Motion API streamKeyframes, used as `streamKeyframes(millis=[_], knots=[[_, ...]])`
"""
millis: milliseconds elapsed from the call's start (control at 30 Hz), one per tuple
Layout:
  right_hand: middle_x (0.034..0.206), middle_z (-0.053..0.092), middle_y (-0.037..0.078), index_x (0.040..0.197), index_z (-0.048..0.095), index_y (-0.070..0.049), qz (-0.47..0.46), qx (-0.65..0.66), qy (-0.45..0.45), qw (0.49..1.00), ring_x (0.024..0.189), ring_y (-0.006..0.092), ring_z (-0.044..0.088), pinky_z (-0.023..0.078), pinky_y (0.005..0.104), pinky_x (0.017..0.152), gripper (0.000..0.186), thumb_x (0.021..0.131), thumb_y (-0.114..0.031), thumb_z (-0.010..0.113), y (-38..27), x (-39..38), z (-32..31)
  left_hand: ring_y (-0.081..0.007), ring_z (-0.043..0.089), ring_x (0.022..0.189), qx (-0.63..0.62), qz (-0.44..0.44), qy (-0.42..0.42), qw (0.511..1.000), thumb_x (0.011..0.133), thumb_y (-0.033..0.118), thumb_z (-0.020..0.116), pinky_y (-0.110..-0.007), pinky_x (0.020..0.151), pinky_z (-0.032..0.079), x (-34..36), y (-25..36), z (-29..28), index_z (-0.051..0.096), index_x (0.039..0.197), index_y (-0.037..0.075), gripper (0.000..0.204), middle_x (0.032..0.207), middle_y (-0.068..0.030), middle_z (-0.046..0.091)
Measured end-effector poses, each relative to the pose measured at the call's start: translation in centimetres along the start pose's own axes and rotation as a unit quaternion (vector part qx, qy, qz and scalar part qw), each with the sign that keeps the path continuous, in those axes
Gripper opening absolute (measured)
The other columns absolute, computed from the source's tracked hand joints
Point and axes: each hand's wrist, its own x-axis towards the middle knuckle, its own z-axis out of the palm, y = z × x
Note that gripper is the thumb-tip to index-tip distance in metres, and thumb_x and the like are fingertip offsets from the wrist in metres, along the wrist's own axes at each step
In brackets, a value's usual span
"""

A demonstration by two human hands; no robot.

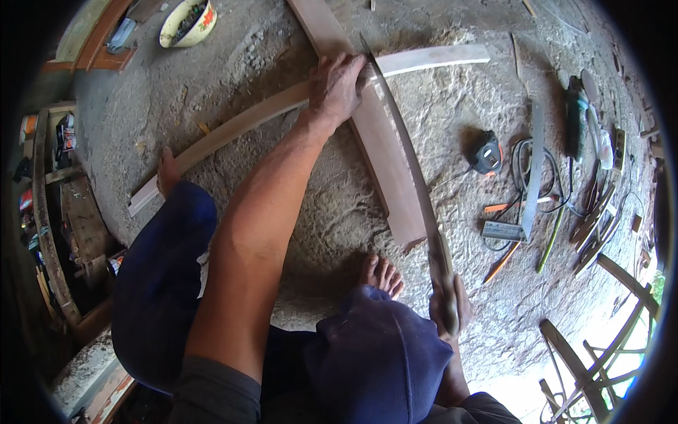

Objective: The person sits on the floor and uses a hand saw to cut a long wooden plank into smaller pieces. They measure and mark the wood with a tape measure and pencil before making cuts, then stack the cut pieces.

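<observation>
My left hand (337, 86) presses down on a long pale wooden strip (438, 58) where it crosses a reddish-brown plank (385, 166) on the rough concrete floor. My right hand (448, 305) grips the handle of a long hand saw (409, 152), whose blade runs along the plank's right edge up to the left hand. My knees in blue trousers fill the lower middle. One bare foot (382, 274) rests near the plank's near end, the other foot (167, 172) touches the pale strip at left.
A tape measure (487, 151), a black cable, a metal square (533, 173), pencils and several hand tools lie at right. A power tool (573, 116) lies further back. A yellow bowl (187, 21) stands top left. Wooden frames and clutter line the left edge; curved wooden pieces lie at lower right.
</observation>
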Motion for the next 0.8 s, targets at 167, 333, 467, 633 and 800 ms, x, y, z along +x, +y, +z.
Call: streamKeyframes(millis=[167,333,467,633,800], knots=[[0.116,0.068,0.025,0.122,0.065,0.005,0.042,0.061,-0.002,0.997,0.077,0.0305,0.072,0.057,0.0363,0.061,0.053,0.071,-0.004,0.074,-0.6,6.0,2.2,-0.0377,0.058,0.107,-0.013,0.010,0.028,0.999,0.084,0.013,0.068,-0.053,0.088,0.047,-0.5,0.4,0.4,0.063,0.117,0.017,0.034,0.110,-0.0085,0.065],[0.130,0.062,0.024,0.126,0.063,0.000,0.048,0.211,0.068,0.974,0.105,0.0408,0.069,0.058,0.0410,0.081,0.045,0.082,-0.008,0.072,0.5,13.2,7.7,-0.0381,0.059,0.104,-0.045,0.012,0.032,0.998,0.085,0.014,0.067,-0.054,0.087,0.048,-0.2,0.9,-0.8,0.063,0.117,0.018,0.032,0.109,-0.0086,0.065],[0.118,0.067,0.027,0.116,0.068,0.006,0.041,0.021,-0.021,0.999,0.086,0.0329,0.074,0.059,0.0355,0.064,0.044,0.073,-0.003,0.075,-0.3,4.2,2.3,-0.0394,0.057,0.106,-0.017,0.003,0.011,1.000,0.085,0.015,0.067,-0.054,0.088,0.047,0.0,0.8,-0.5,0.062,0.116,0.017,0.032,0.112,-0.0096,0.064],[0.118,0.066,0.029,0.121,0.063,0.010,-0.013,0.015,0.031,0.999,0.085,0.0358,0.073,0.060,0.0385,0.063,0.049,0.074,0.000,0.072,-0.7,3.0,1.7,-0.0395,0.057,0.106,0.034,0.007,0.020,0.999,0.084,0.016,0.068,-0.052,0.090,0.046,-0.7,0.5,0.4,0.061,0.115,0.015,0.032,0.112,-0.0104,0.063],[0.130,0.062,0.024,0.127,0.062,0.003,0.045,0.216,0.080,0.972,0.096,0.0365,0.072,0.058,0.0358,0.071,0.048,0.082,-0.009,0.072,0.2,14.7,8.9,-0.0381,0.057,0.105,-0.028,0.014,0.039,0.999,0.083,0.011,0.066,-0.051,0.090,0.046,-0.2,1.0,-0.5,0.062,0.114,0.015,0.032,0.108,-0.0103,0.065]])
